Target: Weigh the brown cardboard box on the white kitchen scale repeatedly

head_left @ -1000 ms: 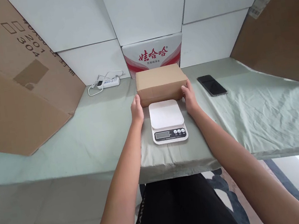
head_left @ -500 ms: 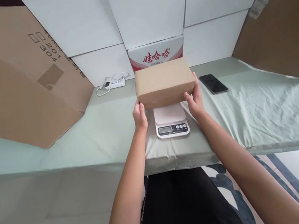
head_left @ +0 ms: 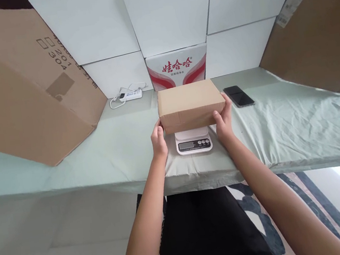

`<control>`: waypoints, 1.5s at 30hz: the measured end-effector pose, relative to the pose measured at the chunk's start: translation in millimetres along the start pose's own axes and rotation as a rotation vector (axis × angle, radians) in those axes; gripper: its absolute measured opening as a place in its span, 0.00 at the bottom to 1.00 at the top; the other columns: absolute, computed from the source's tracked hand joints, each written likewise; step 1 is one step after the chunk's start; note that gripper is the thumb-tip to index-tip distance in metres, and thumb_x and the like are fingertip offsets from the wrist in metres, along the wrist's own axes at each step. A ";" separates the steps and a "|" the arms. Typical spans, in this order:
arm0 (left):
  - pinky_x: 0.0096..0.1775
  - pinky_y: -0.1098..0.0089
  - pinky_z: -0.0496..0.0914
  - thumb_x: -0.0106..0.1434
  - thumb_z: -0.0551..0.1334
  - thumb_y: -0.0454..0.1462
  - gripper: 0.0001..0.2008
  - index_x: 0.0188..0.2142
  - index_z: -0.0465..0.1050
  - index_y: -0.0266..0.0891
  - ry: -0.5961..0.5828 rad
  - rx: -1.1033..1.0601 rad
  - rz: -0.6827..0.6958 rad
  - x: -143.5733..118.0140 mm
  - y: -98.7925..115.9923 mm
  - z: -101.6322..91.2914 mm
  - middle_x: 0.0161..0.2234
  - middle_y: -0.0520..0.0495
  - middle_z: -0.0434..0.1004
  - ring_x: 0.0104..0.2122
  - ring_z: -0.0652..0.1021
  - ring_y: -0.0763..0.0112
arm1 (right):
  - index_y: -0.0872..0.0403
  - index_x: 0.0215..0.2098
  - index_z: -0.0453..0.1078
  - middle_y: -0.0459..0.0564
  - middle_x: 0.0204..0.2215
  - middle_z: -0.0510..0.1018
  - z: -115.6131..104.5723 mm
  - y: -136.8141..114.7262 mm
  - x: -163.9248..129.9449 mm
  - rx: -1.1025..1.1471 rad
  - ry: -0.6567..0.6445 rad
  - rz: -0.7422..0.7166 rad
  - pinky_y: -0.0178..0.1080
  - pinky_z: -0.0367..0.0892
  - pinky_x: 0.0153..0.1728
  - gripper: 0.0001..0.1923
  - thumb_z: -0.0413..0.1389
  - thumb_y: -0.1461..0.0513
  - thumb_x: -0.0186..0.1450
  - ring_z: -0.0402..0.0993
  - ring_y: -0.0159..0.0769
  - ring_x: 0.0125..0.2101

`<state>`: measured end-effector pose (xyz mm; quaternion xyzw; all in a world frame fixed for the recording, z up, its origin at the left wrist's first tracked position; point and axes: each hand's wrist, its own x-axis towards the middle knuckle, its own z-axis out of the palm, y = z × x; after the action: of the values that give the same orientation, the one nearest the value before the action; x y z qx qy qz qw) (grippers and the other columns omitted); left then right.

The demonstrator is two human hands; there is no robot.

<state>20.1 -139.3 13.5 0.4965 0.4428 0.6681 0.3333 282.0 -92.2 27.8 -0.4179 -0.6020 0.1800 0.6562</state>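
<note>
Surface: table (head_left: pixel 104 153) covered with a pale green cloth, wrinkled toward the right side. Directly on it: 1 white digital scale (head_left: pixel 194 144) near the front edge at centre, 1 black phone (head_left: pixel 238 96) face up to the right rear, 1 white power strip (head_left: pixel 130 95) with a coiled cord at the left rear by the wall. 1 red-and-white carton (head_left: pixel 178 67) at the rear centre, probably standing on the cloth; its base is hidden.
</note>
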 end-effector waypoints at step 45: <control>0.72 0.52 0.75 0.69 0.58 0.75 0.44 0.59 0.86 0.43 -0.039 -0.041 0.042 117.2 -14.4 19.3 0.63 0.36 0.89 0.71 0.81 0.45 | 0.40 0.79 0.57 0.56 0.79 0.68 38.0 43.3 87.5 0.166 -0.080 0.002 0.74 0.53 0.84 0.53 0.58 0.28 0.66 0.59 0.65 0.81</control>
<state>5.3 -25.0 45.7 0.5117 0.4121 0.6739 0.3379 276.2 10.5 47.8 -0.3549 -0.6103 0.2466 0.6639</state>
